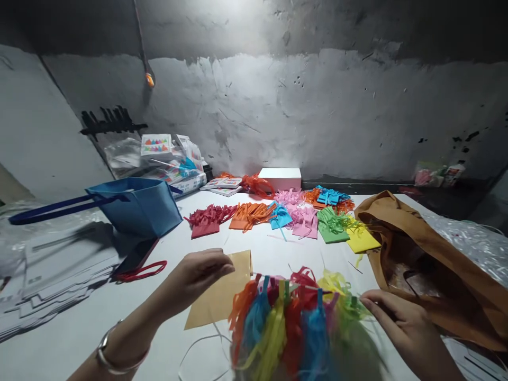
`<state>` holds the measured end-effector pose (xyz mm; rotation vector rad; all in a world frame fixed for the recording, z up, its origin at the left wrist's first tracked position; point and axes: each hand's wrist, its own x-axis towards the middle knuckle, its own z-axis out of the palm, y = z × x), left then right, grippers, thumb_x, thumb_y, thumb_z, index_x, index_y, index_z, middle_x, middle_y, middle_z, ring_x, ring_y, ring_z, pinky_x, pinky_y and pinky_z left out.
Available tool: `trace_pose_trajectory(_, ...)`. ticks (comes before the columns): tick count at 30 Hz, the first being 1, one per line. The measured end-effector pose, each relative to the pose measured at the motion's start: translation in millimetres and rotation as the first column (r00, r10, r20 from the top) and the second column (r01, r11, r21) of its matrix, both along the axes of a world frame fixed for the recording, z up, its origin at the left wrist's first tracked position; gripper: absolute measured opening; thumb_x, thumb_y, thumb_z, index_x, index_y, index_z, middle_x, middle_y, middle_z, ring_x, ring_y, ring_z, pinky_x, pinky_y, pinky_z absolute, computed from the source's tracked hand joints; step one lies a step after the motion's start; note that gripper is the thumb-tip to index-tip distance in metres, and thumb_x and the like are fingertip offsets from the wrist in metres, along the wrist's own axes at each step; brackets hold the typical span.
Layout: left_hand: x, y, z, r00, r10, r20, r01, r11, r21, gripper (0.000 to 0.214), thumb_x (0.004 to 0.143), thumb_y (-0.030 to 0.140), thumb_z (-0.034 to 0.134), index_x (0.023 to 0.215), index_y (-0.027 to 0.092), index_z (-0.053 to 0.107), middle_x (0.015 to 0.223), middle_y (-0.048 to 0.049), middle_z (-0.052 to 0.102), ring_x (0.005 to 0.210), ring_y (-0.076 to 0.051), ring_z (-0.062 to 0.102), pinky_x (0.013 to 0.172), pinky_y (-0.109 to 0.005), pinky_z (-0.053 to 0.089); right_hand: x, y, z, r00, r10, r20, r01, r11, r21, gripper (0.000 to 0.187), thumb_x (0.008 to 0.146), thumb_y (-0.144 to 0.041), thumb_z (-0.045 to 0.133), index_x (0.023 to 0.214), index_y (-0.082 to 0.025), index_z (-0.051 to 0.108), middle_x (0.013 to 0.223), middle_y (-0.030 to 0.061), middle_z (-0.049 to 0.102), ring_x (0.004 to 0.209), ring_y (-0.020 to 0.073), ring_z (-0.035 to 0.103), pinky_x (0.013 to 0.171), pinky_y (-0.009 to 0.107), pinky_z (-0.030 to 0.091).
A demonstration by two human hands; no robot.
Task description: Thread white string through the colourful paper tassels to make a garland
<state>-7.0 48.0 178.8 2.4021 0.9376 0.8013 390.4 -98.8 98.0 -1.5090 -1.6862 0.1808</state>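
A garland of tissue-paper tassels (pixel 271 323) in orange, blue, yellow, red, pink and green hangs across the front of the table, its lower part blurred. My left hand (pixel 204 272), with a silver bangle on the wrist, pinches at the left end of its string. At the other end, my right hand (pixel 400 317) has thumb and finger closed by the green tassels. Beneath the left hand lies a flat brown paper envelope (pixel 216 296). A loose white string (pixel 184 352) curls on the table beside the garland.
Farther back lie fringed paper stacks: dark red (pixel 205 229), orange (pixel 241 223), blue (pixel 280 218), pink (pixel 305 227), green (pixel 333 233), yellow (pixel 362 241). A blue bag (pixel 138 209) stands left, an open brown bag (pixel 420 227) right. A white-topped box (pixel 280 177) is at the wall.
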Motion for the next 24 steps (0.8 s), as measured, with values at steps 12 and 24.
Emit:
trace_pose_trajectory(12,35.3,49.3,-17.9,0.958,0.169,0.23,-0.003,0.813,-0.582,0.053,0.075,0.066,0.072,0.077,0.014,0.066,0.051,0.0103,0.031,0.046,-0.007,0.021,0.042,-0.02,0.013,10.8,58.9,19.5,0.744,-0.09,-0.662,-0.209,0.91,-0.359,0.051,0.059,-0.061,0.087,0.065,-0.016,0.063,0.049,-0.0082,0.036,0.047,0.0042,0.025,0.043,0.02,0.016)
trace_pose_trajectory(24,117.7,-79.5,-135.4,0.978,-0.053,0.204,0.077,0.991,-0.113,0.031,0.101,0.031,0.046,0.076,0.019,0.06,0.061,0.0001,0.061,0.053,-0.013,0.056,0.051,-0.02,0.039,-99.0,24.5,-55.6,0.526,-0.192,-0.829,-0.605,0.601,-0.523,0.074,0.062,-0.093,0.059,0.083,-0.022,0.053,0.047,-0.0142,0.026,0.035,0.0038,0.012,0.034,0.022,0.009)
